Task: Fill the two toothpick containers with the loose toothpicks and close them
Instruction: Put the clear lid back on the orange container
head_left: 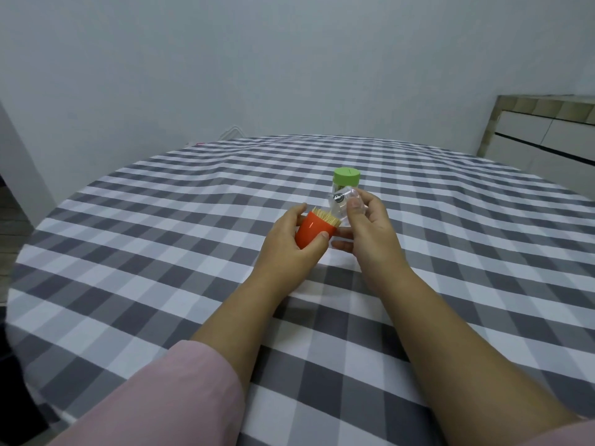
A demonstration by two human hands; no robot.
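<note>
My left hand (289, 239) grips an orange container base (310, 232), tilted to the right, with a bundle of toothpicks (325, 217) sticking out of its open top. My right hand (363, 226) holds a clear plastic cap (341, 202) by thumb and fingers, just above and to the right of the toothpick tips. Behind both hands a container with a green lid (346, 177) stands upright on the table; my right hand and the clear cap hide its lower body.
The round table (161, 252) wears a grey and white checked cloth. A white cabinet with a tiled edge (541, 133) stands at the far right, past the table's rim. A plain wall rises behind.
</note>
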